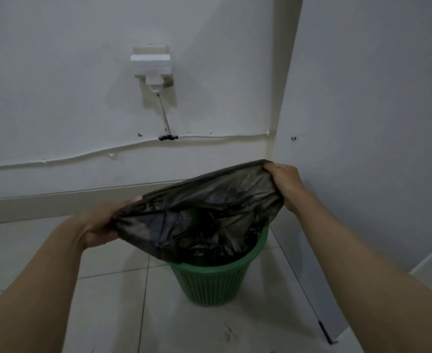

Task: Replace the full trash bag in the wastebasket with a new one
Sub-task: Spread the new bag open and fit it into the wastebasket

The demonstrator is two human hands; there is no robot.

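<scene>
Fingers of my left hand [100, 226] and right hand [283, 182] pinch the mouth of the black trash bag [199, 212], stretched over the green wastebasket [209, 284], bottom inside. Looks like the new bag; rim not yet covered, so fitting remains.

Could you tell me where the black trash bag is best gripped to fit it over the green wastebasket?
Probably at its open rim, from opposite sides, as the left hand and right hand hold the black trash bag: its body hangs into the green wastebasket.
</scene>
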